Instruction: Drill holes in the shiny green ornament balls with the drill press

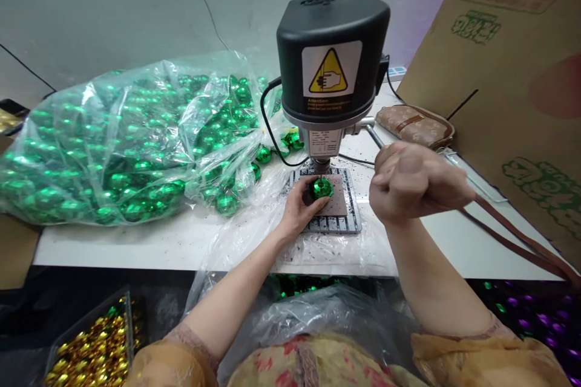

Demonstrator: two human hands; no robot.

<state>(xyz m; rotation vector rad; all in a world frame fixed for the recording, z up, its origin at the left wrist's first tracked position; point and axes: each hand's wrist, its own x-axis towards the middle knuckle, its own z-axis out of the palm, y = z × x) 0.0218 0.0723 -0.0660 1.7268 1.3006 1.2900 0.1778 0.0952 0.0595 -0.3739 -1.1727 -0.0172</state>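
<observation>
A black drill press (333, 42) with a yellow warning sticker stands on the white table. Under its bit, a shiny green ball (323, 188) rests on a brown pad (338, 202) over the slotted metal base (354, 217). My left hand (302, 205) holds the ball from its left side, thumb in front and fingers behind. The bit meets the top of the ball; whether it has entered cannot be made out. My right hand (415, 181) is closed round the end of the metal feed lever (374, 135), right of the press.
A big clear bag of green balls (113, 139) fills the left of the table (136, 248), with loose balls beside it. At right are a brown purse (415, 126) and a cardboard box (512, 91). Gold balls (93, 344) and purple balls (544, 320) lie below.
</observation>
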